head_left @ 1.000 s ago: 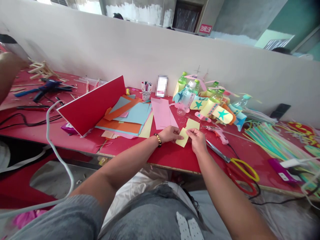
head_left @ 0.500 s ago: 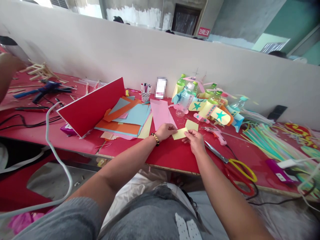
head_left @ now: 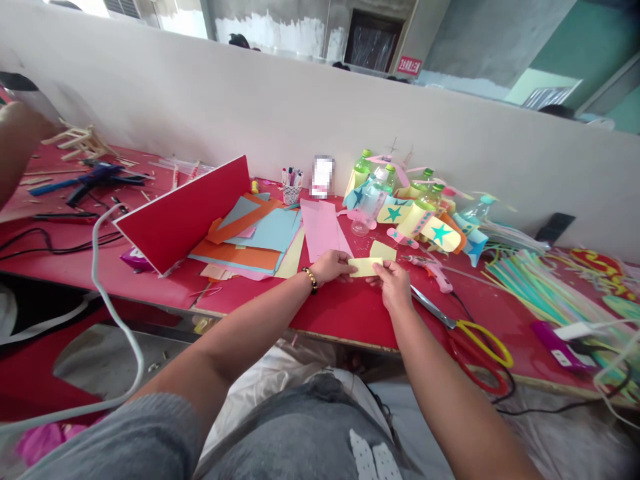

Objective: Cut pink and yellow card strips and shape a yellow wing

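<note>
A small strip of pale yellow paper [head_left: 365, 267] is stretched between my two hands above the red table [head_left: 345, 313]. Its left end is pinched by my left hand [head_left: 334, 268], which wears a beaded bracelet. My right hand [head_left: 393, 283] grips the other end between thumb and fingers. Just behind the strip lies a second yellow paper piece [head_left: 383, 251]. Pink paper sheets [head_left: 320, 230] lie beyond my left hand. To the right of my right hand rest a pink glue gun [head_left: 434, 272] and large scissors [head_left: 457, 325] with yellow and red handles.
Blue paper [head_left: 270, 230] and orange sheets are stacked at left, beside a tilted red board [head_left: 190, 213]. Plastic bottle planes [head_left: 417, 213], a pen cup [head_left: 291, 193] and a phone [head_left: 321, 177] stand behind. Coloured strips [head_left: 530, 287] lie right. Another person's arm [head_left: 17, 143] shows at far left.
The yellow strip has turned from slanted to nearly level, and more of it shows between my hands. My hands have shifted only slightly.
</note>
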### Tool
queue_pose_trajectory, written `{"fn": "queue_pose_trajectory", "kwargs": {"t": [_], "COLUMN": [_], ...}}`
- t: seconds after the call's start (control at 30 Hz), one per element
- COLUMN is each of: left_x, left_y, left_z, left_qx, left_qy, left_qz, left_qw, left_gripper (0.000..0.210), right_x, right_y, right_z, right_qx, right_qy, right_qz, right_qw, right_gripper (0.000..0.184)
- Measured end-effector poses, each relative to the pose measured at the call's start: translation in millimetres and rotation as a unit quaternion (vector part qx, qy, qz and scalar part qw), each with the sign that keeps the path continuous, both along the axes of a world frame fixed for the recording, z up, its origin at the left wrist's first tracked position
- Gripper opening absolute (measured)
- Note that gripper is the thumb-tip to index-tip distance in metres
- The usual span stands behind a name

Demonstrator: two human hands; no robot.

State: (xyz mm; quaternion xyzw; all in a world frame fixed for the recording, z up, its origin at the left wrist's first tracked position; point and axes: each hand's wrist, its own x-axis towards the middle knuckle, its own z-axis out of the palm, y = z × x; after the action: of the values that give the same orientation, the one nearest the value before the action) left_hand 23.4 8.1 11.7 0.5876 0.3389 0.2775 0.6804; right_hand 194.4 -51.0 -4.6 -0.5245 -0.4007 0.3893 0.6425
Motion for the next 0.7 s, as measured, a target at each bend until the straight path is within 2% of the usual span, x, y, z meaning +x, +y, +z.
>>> {"fn": "queue_pose_trajectory", "kwargs": {"t": [0.23, 0.7], "left_x": [0.5, -0.2], "left_y": [0.6, 2.9], "left_z": [2.7, 2.0], "left_qx": [-0.004, -0.004], "left_qy": [-0.003, 0.005], "left_qz": [0.038, 0.046], "left_qw": [0.999, 0.999], "left_gripper": [0.031, 0.034], "right_x": [-3.2, -2.7], "right_y": [-1.0, -0.7], "right_z": [3.5, 2.1], "right_qx": [0.000, -0.002], "right_qy": [0.004, 0.002], "right_qz": [-0.011, -0.009], "right_qw": [1.000, 1.000], "right_gripper": [0.027, 0.028]}}
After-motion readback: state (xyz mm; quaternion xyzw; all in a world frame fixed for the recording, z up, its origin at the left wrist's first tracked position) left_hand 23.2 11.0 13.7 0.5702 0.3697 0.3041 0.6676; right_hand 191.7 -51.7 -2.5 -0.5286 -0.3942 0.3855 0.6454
